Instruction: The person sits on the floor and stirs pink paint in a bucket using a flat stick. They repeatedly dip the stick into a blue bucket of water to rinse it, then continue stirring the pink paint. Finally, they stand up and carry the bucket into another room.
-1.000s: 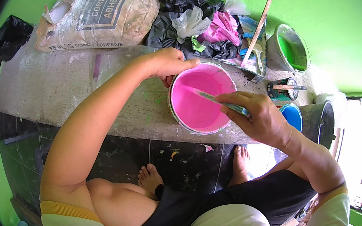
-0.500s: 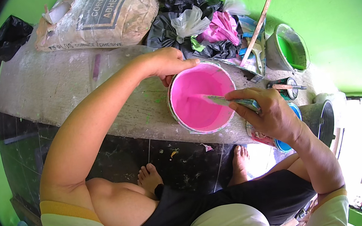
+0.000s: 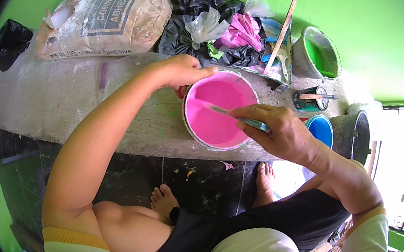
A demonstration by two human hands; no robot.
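Observation:
A round bucket (image 3: 250,81) of pink paint (image 3: 217,126) stands on the pale, paint-spotted ledge in front of me. My left hand (image 3: 182,71) is closed on its far left rim, thumb over the edge and fingers against the outer wall. Across the bucket's near right side reaches my right hand (image 3: 284,128), its fingers wrapped round a flat, paint-smeared stirring stick (image 3: 223,111). The stick leans to the left, and its far end dips into the paint, which hides the tip.
Behind lie a large paper sack (image 3: 107,24), knotted plastic bags (image 3: 204,26) and a tray (image 3: 275,78) with a wooden pole (image 3: 289,15) and a brush. On the right are a bucket of green paint (image 3: 318,57), a can (image 3: 311,101) with a brush across it, and a blue-lined container (image 3: 321,130).
The right hand and stick have moved left and slightly down across the paint. My left hand keeps its hold on the rim. The whole view has shifted slightly.

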